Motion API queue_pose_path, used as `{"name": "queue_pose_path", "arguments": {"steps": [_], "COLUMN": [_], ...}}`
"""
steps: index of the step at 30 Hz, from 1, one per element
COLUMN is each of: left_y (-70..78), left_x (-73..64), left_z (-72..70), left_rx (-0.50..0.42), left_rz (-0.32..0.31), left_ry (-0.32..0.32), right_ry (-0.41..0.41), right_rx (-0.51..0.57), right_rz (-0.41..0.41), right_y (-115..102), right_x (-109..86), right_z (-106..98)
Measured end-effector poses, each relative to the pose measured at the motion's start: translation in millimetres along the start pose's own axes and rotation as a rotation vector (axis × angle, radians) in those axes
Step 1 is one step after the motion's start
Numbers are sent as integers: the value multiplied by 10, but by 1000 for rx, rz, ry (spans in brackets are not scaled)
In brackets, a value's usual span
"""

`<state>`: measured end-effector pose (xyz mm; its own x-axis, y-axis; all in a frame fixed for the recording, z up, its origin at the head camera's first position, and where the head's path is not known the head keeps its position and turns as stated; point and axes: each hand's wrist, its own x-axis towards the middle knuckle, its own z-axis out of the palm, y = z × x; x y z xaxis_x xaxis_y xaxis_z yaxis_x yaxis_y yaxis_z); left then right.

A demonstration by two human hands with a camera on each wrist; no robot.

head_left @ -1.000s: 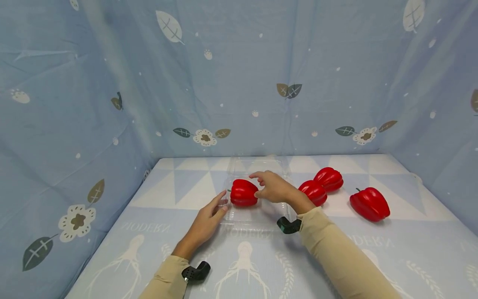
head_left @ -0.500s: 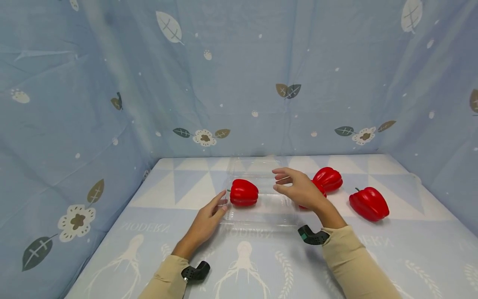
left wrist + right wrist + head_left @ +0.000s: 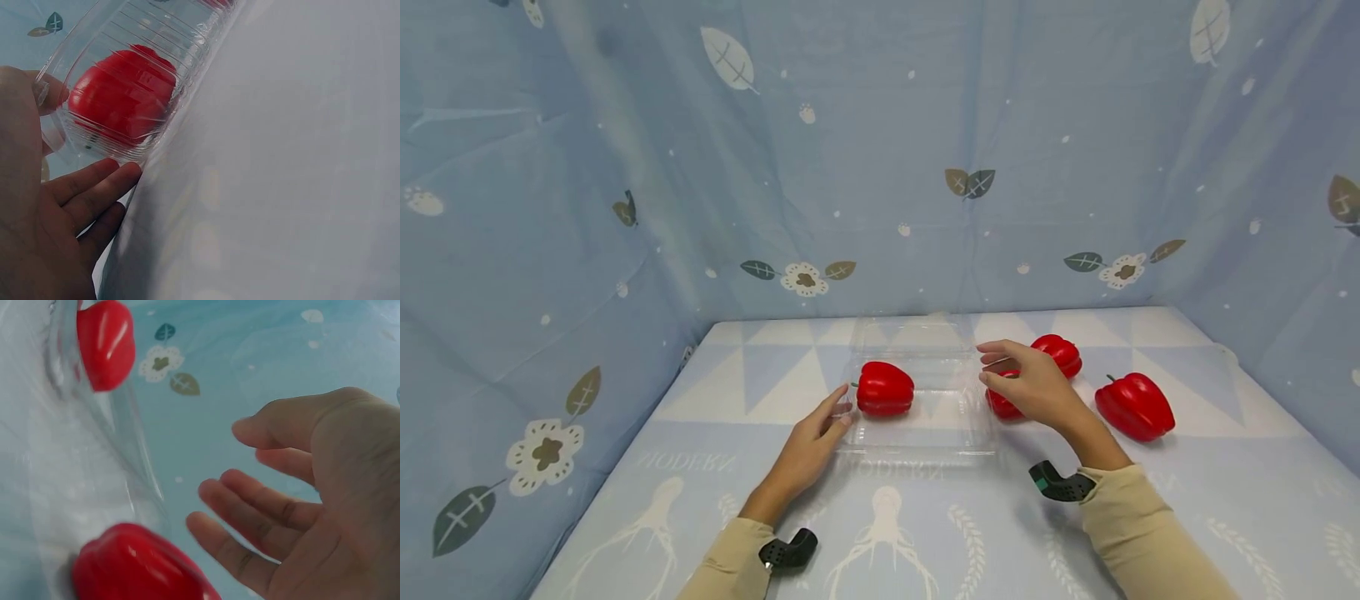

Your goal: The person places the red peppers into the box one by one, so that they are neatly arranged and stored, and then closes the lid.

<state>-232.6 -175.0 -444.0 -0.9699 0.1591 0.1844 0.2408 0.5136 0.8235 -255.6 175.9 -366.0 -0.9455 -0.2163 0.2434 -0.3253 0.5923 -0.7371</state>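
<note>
In the head view a clear plastic clamshell box (image 3: 940, 425) lies open, its lid towards the back. One red bell pepper (image 3: 885, 389) lies in its left part, stem to the left. My left hand (image 3: 808, 442) is at the box's left end; the left wrist view shows fairly straight fingers (image 3: 103, 190) touching the end wall. My right hand (image 3: 1037, 387), fingers apart and holding nothing, hovers beyond the box's right side. It partly covers a second red bell pepper (image 3: 1002, 405) outside the box.
Two more red bell peppers lie to the right, one farther back (image 3: 1060, 354) and one nearer the right side (image 3: 1136, 407). A patterned cloth covers the table (image 3: 775, 350). Blue fabric curtains (image 3: 880, 167) stand behind and at the sides.
My right hand has let go of the bell pepper in the box and drawn back to the right, towards the loose peppers. My left hand stays at the box's left end.
</note>
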Motion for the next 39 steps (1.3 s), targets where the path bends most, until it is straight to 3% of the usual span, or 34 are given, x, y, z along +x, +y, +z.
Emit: {"name": "queue_pose_path", "arguments": {"steps": [9, 22, 39], "left_y": [-6, 2, 3], "left_x": [3, 2, 16], "left_z": [-13, -11, -8], "left_rx": [-9, -10, -2], "left_rz": [12, 10, 14], "left_ry": [-5, -7, -11], "right_ry": [66, 119, 84], "right_rx": [-24, -54, -106], "right_rz": [-23, 75, 211], "right_y": [111, 282, 552], "right_x": [-121, -210, -212], "right_z": [-208, -460, -429]}}
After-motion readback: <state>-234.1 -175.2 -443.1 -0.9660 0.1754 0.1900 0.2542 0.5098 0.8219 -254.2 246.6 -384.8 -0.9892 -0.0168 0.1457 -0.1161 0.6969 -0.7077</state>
